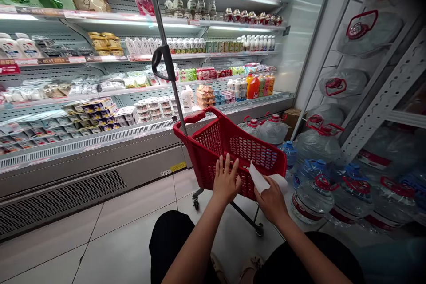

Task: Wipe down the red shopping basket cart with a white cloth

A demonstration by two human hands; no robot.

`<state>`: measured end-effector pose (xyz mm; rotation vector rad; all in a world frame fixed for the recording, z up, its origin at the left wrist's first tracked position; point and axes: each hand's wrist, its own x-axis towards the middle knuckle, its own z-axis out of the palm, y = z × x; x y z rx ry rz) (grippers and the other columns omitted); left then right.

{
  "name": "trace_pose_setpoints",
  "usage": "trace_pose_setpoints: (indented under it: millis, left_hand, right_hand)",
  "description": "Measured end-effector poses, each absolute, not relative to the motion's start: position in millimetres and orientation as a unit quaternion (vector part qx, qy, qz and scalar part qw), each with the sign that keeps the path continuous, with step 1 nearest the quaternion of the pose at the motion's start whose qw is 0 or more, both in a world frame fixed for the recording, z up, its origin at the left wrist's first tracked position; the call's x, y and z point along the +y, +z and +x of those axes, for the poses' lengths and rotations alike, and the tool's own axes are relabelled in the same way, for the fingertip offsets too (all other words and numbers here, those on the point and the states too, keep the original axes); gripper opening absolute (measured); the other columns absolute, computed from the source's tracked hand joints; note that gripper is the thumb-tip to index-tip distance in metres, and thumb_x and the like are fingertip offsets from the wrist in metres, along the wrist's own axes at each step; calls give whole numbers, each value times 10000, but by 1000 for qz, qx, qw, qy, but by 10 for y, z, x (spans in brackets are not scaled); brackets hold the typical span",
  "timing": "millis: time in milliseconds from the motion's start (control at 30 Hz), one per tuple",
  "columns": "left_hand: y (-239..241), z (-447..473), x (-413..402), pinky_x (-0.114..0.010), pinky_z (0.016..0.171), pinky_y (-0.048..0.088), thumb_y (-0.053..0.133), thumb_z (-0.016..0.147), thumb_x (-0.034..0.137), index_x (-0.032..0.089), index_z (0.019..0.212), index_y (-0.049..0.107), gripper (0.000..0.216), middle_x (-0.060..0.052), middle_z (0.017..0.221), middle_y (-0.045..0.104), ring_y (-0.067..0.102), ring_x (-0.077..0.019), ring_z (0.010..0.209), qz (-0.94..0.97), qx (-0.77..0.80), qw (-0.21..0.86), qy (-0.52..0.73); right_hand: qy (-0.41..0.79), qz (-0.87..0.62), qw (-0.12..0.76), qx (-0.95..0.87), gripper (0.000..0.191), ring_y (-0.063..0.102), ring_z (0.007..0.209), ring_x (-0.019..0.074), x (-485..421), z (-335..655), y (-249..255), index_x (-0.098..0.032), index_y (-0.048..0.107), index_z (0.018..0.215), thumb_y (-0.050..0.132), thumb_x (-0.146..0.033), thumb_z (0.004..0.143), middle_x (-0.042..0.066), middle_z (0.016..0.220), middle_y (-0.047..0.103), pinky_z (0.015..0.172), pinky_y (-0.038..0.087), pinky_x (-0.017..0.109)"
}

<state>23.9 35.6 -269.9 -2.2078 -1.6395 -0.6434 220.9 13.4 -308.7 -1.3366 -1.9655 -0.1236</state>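
Note:
A red plastic shopping cart (199,142) on wheels stands in front of my knees. Against its near side wall, my left hand (226,182) lies with the fingers spread, holding nothing. My right hand (271,199) grips a white sheet (261,179), a wipe or tissue, at the cart's right front edge. Part of the sheet sticks out past my fingers on both sides. From the cart's handle end rises a tall grey pole (156,13) with a black loop grip (163,63) on it. Through the side holes, the basket's inside is only partly visible.
A lit open refrigerator case (140,142) with dairy goods and drinks runs along the back and left. Several large water bottles (313,199) stand on the floor at right, beside a white perforated metal rack (382,97). Pale floor tiles (123,239) extend to the left.

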Motion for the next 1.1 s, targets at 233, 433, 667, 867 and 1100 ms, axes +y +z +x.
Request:
trace_pose_setpoints:
  millis: [233, 433, 667, 867, 1100]
  left_hand:
    - [-2528, -129, 496, -509, 1320, 184, 388, 1049, 472, 113, 1590, 415, 650, -137, 1698, 312, 219, -291, 1597, -723, -655, 121, -182]
    - [-2710, -40, 176, -539, 1320, 164, 325, 1065, 534, 161, 1573, 457, 644, -114, 1701, 305, 206, -270, 1601, -738, -633, 138, -187]
    - [-2751, -342, -23, -540, 1332, 31, 277, 1081, 493, 220, 1653, 280, 634, -34, 1732, 200, 180, -218, 1609, -755, -619, 134, -170]
    - [-2676, -489, 99, -557, 1321, -35, 276, 1081, 508, 232, 1664, 239, 646, -33, 1727, 202, 172, -232, 1610, -715, -667, 124, -171]
    - [-2764, -312, -31, -531, 1331, 18, 217, 1099, 479, 203, 1640, 319, 616, -63, 1673, 358, 243, -210, 1592, -718, -663, 104, -183]
  right_hand:
    - [-15, -457, 331, -825, 724, 508, 1419, 257, -267, 1918, -3084, -114, 450, 1567, 436, -69, 845, 123, 1530, 563, 1157, 488, 436]
    - [-100, -355, 276, -887, 1083, 340, 1546, 220, -247, 1883, -3204, -169, 47, 1688, 420, 22, 690, 78, 1668, 394, 1261, 338, 475]
    - [-112, -412, 273, -862, 754, 445, 1484, 241, 344, 2396, -3168, -271, 188, 1678, 420, -159, 970, 55, 1569, 537, 1239, 350, 510]
    - [-83, -408, 271, -868, 804, 422, 1494, 245, 51, 2126, -3082, -227, 260, 1659, 456, -95, 891, 65, 1575, 523, 1263, 333, 503]
    - [-36, -340, 243, -908, 978, 401, 1510, 260, -318, 1633, -2976, -131, 405, 1595, 462, 22, 630, 103, 1603, 492, 1228, 414, 460]
